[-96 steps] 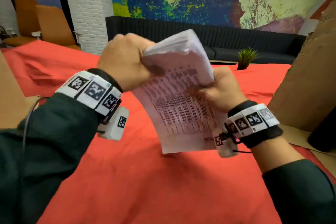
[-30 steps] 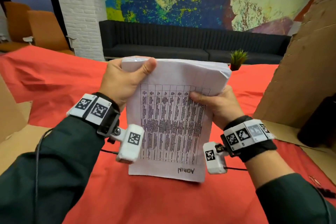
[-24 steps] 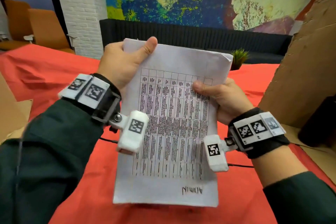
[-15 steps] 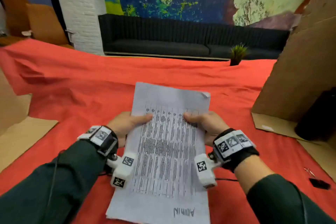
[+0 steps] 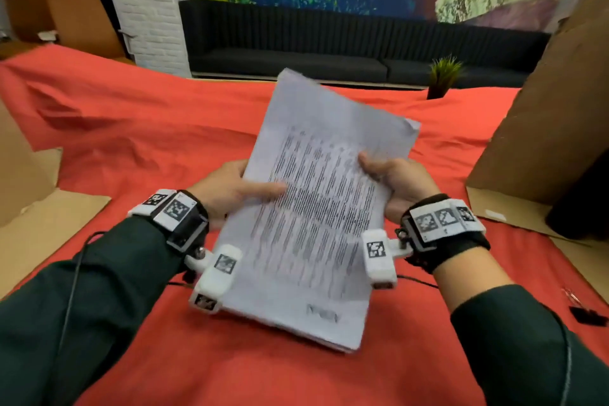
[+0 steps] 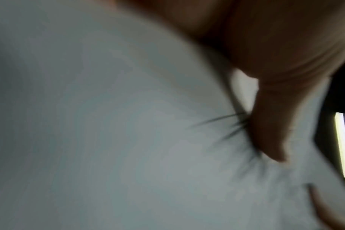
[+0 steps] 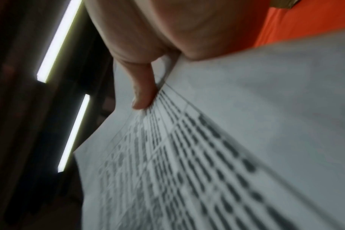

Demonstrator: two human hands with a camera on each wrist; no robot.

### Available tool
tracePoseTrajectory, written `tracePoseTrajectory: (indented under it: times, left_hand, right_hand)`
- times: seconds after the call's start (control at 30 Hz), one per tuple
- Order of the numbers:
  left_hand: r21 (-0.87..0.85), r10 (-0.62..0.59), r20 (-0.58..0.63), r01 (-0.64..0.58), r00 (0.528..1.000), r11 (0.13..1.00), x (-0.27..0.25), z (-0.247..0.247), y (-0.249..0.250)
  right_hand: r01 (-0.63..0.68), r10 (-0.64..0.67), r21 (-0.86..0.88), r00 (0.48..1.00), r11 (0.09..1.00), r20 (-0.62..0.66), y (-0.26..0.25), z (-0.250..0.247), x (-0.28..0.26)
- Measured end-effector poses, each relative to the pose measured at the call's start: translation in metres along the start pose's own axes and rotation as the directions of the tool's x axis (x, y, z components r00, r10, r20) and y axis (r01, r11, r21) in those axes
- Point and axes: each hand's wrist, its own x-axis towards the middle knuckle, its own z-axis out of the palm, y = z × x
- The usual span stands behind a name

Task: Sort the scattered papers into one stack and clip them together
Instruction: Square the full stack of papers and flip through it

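Both hands are clamped on the one thick stack of white printed papers, holding it just above the red cloth-covered bench. The left hand grips the stack's 9 o'clock edge, thumb lying flat across the top sheet and pointing toward 3 o'clock, the rest of the fingers tucked underneath. The right hand pinches the 3 o'clock edge the same way, thumb on top.

The stack sits dead centre in the head view, tilted so its far end swings toward 1 o'clock. The top sheet is a table of small dark print with a handwritten word near the close edge; it's too blurry to read. The far right corner looks a bit dog-eared. Edges look mostly lined up, though the near end shows a few sheets fanned slightly.

The left wrist view is mostly blurry grey paper with the thumb pressing in and creasing it. The right wrist view shows that thumb on the printed grid.

A small black binder clip lies on the cloth at about 4 o'clock, well apart from the stack. A tall brown cardboard panel stands at 2 o'clock, a little green potted plant at 1 o'clock on the far edge.
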Motion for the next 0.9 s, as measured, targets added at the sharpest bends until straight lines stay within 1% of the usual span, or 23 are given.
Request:
tracePoseTrajectory:
  times: [0.07, 0.1, 0.13, 0.17, 0.23, 0.27, 0.33, 0.37, 0.4, 0.43, 0.5, 0.53, 0.57, 0.6, 0.63, 0.67, 0.7, 0.73, 0.77, 0.8, 0.83, 0.87, 0.9]
  left_hand:
    - [0.050, -0.033, 0.096, 0.029, 0.995, 0.998, -0.011, -0.009, -0.009]
    - [0.015, -0.033, 0.107, 0.031, 0.994, 0.999, -0.015, -0.015, -0.014]
    - [-0.066, -0.008, 0.079, 0.013, 0.997, 0.998, -0.016, -0.019, -0.017]
    - [-0.177, 0.022, 0.005, -0.021, 1.000, 0.984, -0.015, -0.022, -0.020]
    - [-0.396, 0.060, -0.152, -0.117, 0.987, 0.911, -0.009, -0.014, -0.019]
    - [-0.465, 0.071, -0.160, -0.138, 0.985, 0.874, -0.008, -0.003, -0.016]
    - [-0.489, 0.092, -0.116, -0.138, 0.989, 0.861, -0.007, 0.021, -0.015]
    - [-0.462, 0.102, -0.123, -0.148, 0.987, 0.875, -0.005, 0.028, -0.017]
    - [-0.418, 0.113, -0.158, -0.170, 0.981, 0.892, -0.004, 0.032, -0.017]
    - [-0.352, 0.113, -0.220, -0.187, 0.969, 0.917, -0.003, 0.032, -0.014]
    - [-0.142, 0.164, -0.342, -0.224, 0.925, 0.964, -0.002, 0.026, -0.003]
    - [-0.006, 0.224, -0.367, -0.243, 0.903, 0.970, -0.002, 0.021, 0.008]
    - [0.139, 0.295, -0.369, -0.262, 0.881, 0.955, -0.001, 0.013, 0.021]
    - [0.264, 0.365, -0.338, -0.285, 0.867, 0.921, -0.002, 0.005, 0.038]
    - [0.371, 0.427, -0.281, -0.313, 0.859, 0.874, -0.005, 0.000, 0.058]
    - [0.490, 0.489, -0.185, -0.351, 0.852, 0.798, -0.010, -0.004, 0.079]
    - [0.620, 0.536, -0.077, -0.381, 0.841, 0.686, -0.012, -0.006, 0.098]
    - [0.734, 0.552, 0.023, -0.389, 0.834, 0.557, -0.014, -0.005, 0.115]
    - [0.823, 0.542, 0.090, -0.369, 0.836, 0.432, -0.015, -0.003, 0.130]
    - [0.883, 0.523, 0.138, -0.344, 0.841, 0.320, -0.016, 0.003, 0.143]
    - [0.913, 0.510, 0.187, -0.340, 0.839, 0.224, -0.019, 0.010, 0.154]
    - [0.920, 0.529, 0.234, -0.362, 0.816, 0.152, -0.020, 0.015, 0.164]
    - [0.919, 0.560, 0.256, -0.378, 0.788, 0.112, -0.023, 0.020, 0.172]
  right_hand:
    - [0.046, -0.042, 0.123, 0.998, 0.991, -0.037, -0.017, -0.007, 0.000]
    - [0.076, -0.067, 0.181, 0.996, 0.981, -0.052, -0.024, -0.011, 0.001]
    - [0.102, -0.087, 0.233, 0.994, 0.967, -0.072, -0.030, -0.013, 0.001]
    - [0.107, -0.089, 0.284, 0.993, 0.953, -0.075, -0.032, -0.014, 0.001]
    - [0.094, -0.071, 0.360, 0.994, 0.928, -0.078, -0.029, -0.011, 0.002]
    - [0.098, -0.074, 0.385, 0.994, 0.918, -0.076, -0.024, -0.008, 0.003]
    - [0.096, -0.085, 0.445, 0.995, 0.891, -0.045, -0.012, -0.008, 0.008]
    - [0.088, -0.086, 0.469, 0.996, 0.879, -0.024, -0.006, -0.007, 0.008]
    - [0.088, -0.095, 0.487, 0.995, 0.869, -0.010, 0.000, -0.007, 0.006]
    - [0.081, -0.092, 0.486, 0.996, 0.870, -0.002, 0.006, -0.008, 0.005]
    - [0.117, -0.087, 0.431, 0.992, 0.895, -0.090, 0.018, -0.022, 0.007]
    - [0.166, -0.098, 0.391, 0.977, 0.905, -0.188, 0.022, -0.031, 0.009]
    - [0.242, -0.130, 0.343, 0.939, 0.908, -0.318, 0.024, -0.046, 0.015]
    - [0.345, -0.223, 0.197, 0.858, 0.918, -0.463, 0.022, -0.057, 0.019]
    - [0.429, -0.402, -0.084, 0.738, 0.900, -0.541, 0.016, -0.063, 0.020]
    - [0.454, -0.614, -0.418, 0.643, 0.787, -0.458, 0.006, -0.062, 0.019]
    - [0.479, -0.777, -0.667, 0.577, 0.571, -0.251, -0.005, -0.056, 0.016]
    - [0.522, -0.846, -0.777, 0.533, 0.352, -0.026, -0.017, -0.044, 0.011]
    - [0.589, -0.851, -0.782, 0.500, 0.202, 0.157, -0.031, -0.031, 0.007]
    - [0.651, -0.818, -0.747, 0.498, 0.134, 0.287, -0.043, -0.022, 0.009]
    - [0.701, -0.762, -0.701, 0.523, 0.132, 0.381, -0.054, -0.012, 0.011]
    - [0.717, -0.694, -0.676, 0.573, 0.168, 0.435, -0.062, -0.005, 0.010]
    - [0.710, -0.631, -0.671, 0.624, 0.212, 0.461, -0.066, -0.002, 0.010]
